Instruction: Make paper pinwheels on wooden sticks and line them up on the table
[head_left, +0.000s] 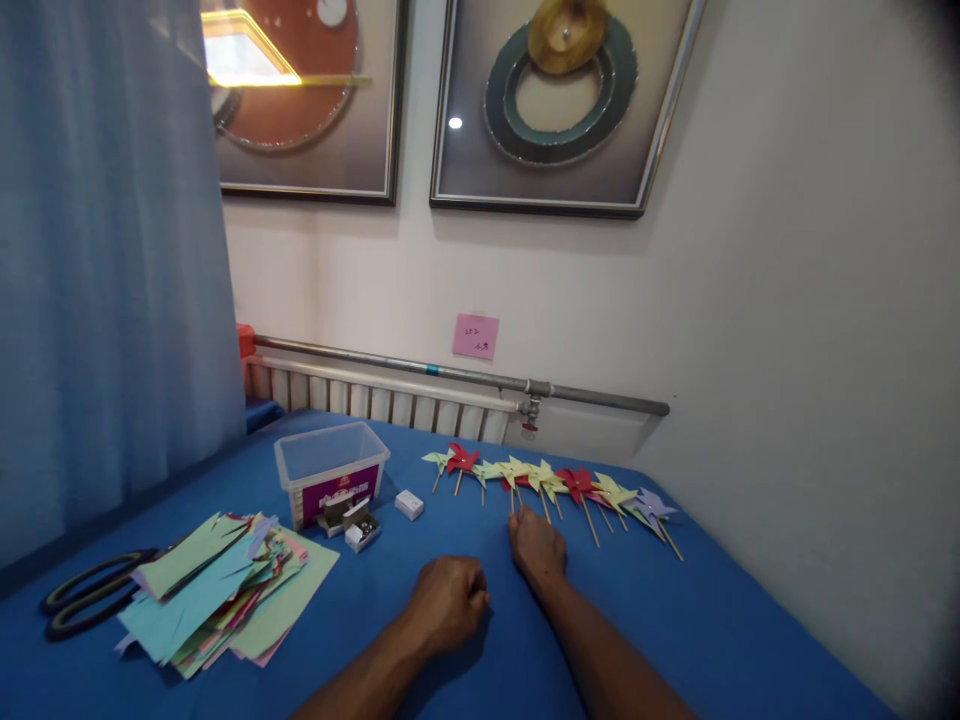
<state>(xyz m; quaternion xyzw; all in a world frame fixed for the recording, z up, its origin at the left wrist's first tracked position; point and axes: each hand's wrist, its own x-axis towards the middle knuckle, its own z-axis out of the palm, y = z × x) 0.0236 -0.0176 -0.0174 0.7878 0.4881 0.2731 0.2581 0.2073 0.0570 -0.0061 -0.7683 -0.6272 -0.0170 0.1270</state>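
My right hand (538, 547) reaches forward, its fingers closed at the lower end of the stick of a pale yellow pinwheel (513, 474). That pinwheel is in a row of several paper pinwheels along the back of the blue-covered table. Among them are a red pinwheel (578, 483) to its right, another red pinwheel (463, 459) to its left and a lilac pinwheel (654, 504) at the right end. Nearer to me, my left hand (448, 603) rests on the blue cover (487, 690), curled into a loose fist with nothing visible in it.
On the left lies a pile of coloured paper (202, 590) over large black-handled scissors (94, 592). Behind stands a clear plastic tub (330, 455), with an open small box (363, 532) of metal pins and a closed white box (409, 504) nearby. A radiator (382, 400) and wall border the back.
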